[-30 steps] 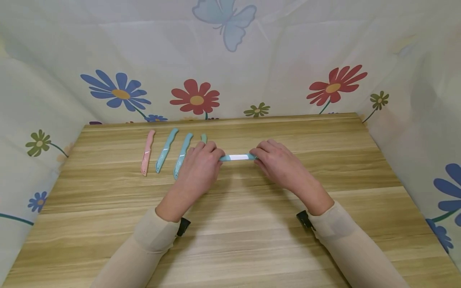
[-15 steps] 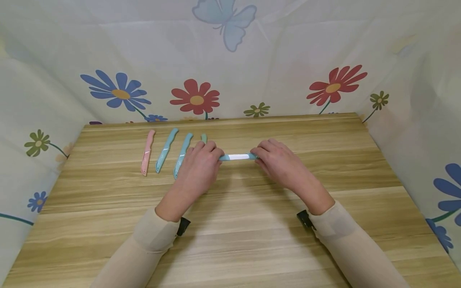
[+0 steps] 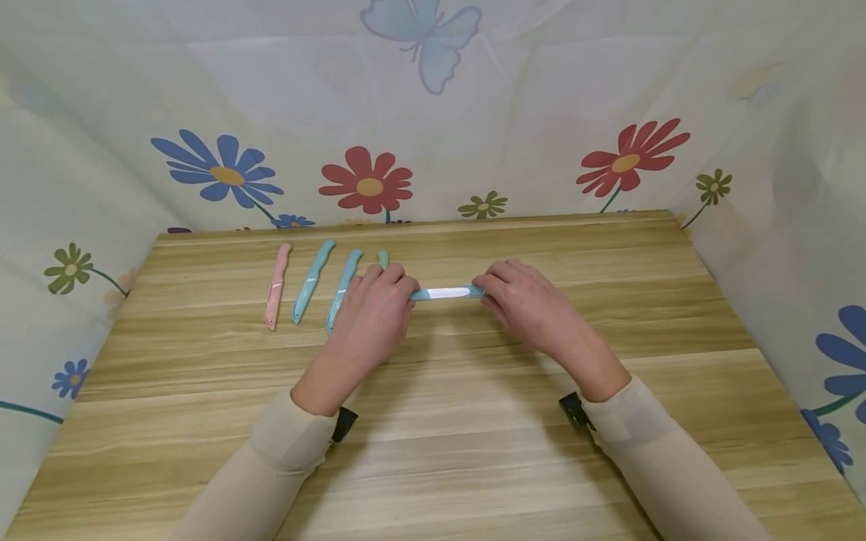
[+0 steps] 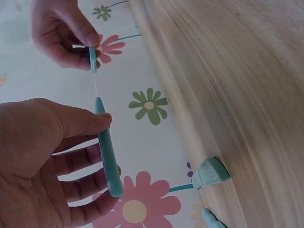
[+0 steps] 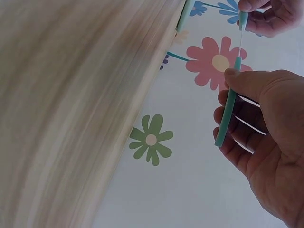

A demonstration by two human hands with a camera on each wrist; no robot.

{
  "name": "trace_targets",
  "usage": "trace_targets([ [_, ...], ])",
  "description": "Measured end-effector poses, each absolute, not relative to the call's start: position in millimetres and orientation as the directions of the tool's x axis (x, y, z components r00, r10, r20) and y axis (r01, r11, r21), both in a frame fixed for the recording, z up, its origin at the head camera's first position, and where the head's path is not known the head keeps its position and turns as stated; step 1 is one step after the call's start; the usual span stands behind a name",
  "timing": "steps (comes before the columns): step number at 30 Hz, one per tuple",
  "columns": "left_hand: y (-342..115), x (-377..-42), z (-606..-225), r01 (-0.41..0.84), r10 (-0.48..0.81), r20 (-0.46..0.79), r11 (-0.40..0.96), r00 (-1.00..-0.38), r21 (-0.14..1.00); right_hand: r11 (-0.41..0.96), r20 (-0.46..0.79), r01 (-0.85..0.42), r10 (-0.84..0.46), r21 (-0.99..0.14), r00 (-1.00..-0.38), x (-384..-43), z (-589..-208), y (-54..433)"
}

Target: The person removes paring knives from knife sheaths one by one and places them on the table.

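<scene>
A paring knife with a white blade is held level above the table between both hands. My left hand grips its teal handle, thumb on one side and fingers on the other. My right hand pinches the teal sheath, which covers the tip end of the blade. A stretch of bare blade shows between handle and sheath. Left of the hands lie a pink sheathed knife and two blue sheathed knives, one at the middle and one partly behind my left hand.
A green handle pokes out beyond my left fingers, the rest of it hidden. The wooden table reaches back to a white curtain printed with flowers, which also hangs at both sides.
The right hand has shifted slightly to the right with the sheath, and a little more of the white blade shows. The knives on the table have stayed put.
</scene>
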State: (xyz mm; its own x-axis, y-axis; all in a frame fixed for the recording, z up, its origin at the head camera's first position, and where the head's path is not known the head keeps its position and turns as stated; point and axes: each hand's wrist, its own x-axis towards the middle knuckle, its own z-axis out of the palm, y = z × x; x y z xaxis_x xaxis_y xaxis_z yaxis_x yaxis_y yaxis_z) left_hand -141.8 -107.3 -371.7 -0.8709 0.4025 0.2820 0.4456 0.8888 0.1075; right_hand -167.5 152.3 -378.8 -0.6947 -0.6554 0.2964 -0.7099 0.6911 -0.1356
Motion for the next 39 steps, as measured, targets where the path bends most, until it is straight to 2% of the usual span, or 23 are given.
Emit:
trace_targets([
  [23,-111.3,-145.1,-371.4,0.43,0.384,0.262,0.89,-0.885,0.149,0.72,0.305,-0.673,-0.611,-0.17,-0.731,-174.0,-374.8,161.2],
  [32,-103.1,-146.4,-371.4,0.4,0.364,0.247,0.909,-0.898,0.117,0.774,0.23,-0.595,-0.552,-0.216,-0.801,-175.8,-371.8,171.1],
  [39,-86.0,-148.5,-373.8,0.382,0.352,0.212,0.916,-0.912,0.121,0.819,0.187,-0.537,-0.506,-0.201,-0.842,-175.7,-369.7,178.1],
])
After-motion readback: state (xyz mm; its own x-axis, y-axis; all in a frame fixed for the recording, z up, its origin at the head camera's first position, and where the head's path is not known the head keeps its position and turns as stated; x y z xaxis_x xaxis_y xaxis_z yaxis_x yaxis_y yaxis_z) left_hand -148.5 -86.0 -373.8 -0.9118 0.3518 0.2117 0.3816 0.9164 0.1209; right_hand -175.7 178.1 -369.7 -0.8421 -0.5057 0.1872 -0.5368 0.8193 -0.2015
